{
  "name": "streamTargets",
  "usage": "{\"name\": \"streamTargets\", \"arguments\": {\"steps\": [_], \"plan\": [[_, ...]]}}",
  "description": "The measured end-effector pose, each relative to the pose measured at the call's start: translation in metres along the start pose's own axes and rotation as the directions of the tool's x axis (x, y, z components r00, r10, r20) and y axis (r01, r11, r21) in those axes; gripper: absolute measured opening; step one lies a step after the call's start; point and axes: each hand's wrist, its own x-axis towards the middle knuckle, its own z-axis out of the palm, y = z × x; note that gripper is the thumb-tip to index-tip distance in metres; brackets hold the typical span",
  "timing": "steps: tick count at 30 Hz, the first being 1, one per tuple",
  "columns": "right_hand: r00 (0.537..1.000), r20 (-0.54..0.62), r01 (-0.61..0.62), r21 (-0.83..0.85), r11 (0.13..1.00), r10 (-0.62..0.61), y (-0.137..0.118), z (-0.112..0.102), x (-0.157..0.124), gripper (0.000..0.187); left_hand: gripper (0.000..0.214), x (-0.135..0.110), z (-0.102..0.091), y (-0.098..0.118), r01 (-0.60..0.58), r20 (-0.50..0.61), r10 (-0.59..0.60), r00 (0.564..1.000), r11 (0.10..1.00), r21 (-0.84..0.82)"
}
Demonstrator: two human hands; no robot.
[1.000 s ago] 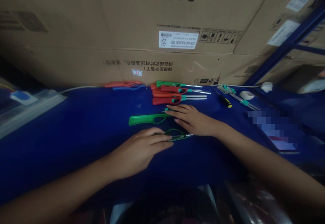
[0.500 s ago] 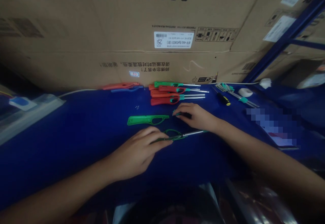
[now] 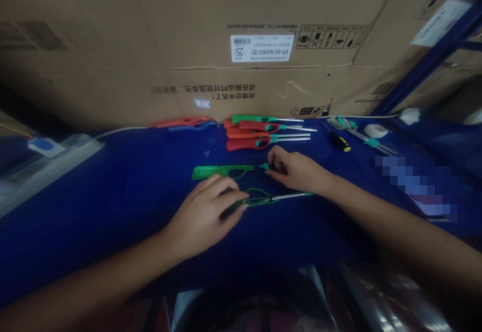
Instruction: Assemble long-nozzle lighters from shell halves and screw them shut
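My left hand (image 3: 211, 211) is closed around the handle end of an opened green gas lighter (image 3: 259, 201), whose thin metal tube points right. Part of the handle is hidden under my fingers. My right hand (image 3: 297, 169) hovers past the lighter's far side, fingers curled in a pinch. A small teal plastic part (image 3: 264, 166) shows at its fingertips. Between the hands and the back row lies a loose green handle shell (image 3: 214, 171) with a trigger loop.
Several red and green lighters (image 3: 250, 143) are stacked near the cardboard box (image 3: 169, 86). Tiny metal pins (image 3: 206, 153) lie left of them. To the right are a yellow-black screwdriver (image 3: 341, 142), loose metal tubes with teal pieces (image 3: 371, 142) and a white roll (image 3: 375, 130).
My right hand has drawn slightly back from the loose shell's tip, and more of the teal part shows. My left hand stays at the lighter's handle. The view has tilted slightly down.
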Motion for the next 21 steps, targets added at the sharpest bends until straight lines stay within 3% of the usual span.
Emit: {"name": "streamTargets", "arguments": {"steps": [4, 8, 16, 21], "plan": [[0.998, -0.004, -0.07, -0.127, 0.989, 0.07, -0.002, -0.002, -0.001, 0.016, 0.019, 0.001, 0.002, 0.001, 0.01, 0.049, -0.012, 0.999, 0.999, 0.032], [1.0, 0.001, -0.016, -0.162, 0.987, 0.016, -0.004, -0.003, -0.002, 0.009, 0.014, 0.001, 0.005, 0.0, 0.033, 0.065, -0.033, 0.997, 0.999, -0.001], [0.995, -0.02, 0.098, 0.135, 0.986, -0.096, -0.02, -0.009, -0.01, 0.011, 0.006, 0.003, 0.008, -0.004, 0.108, 0.04, -0.102, 0.994, 0.978, -0.177], [0.982, 0.026, 0.181, 0.164, 0.97, -0.188, -0.028, -0.01, -0.014, 0.008, 0.004, 0.003, 0.01, -0.006, 0.117, 0.018, -0.116, 0.993, 0.967, -0.228]]}}
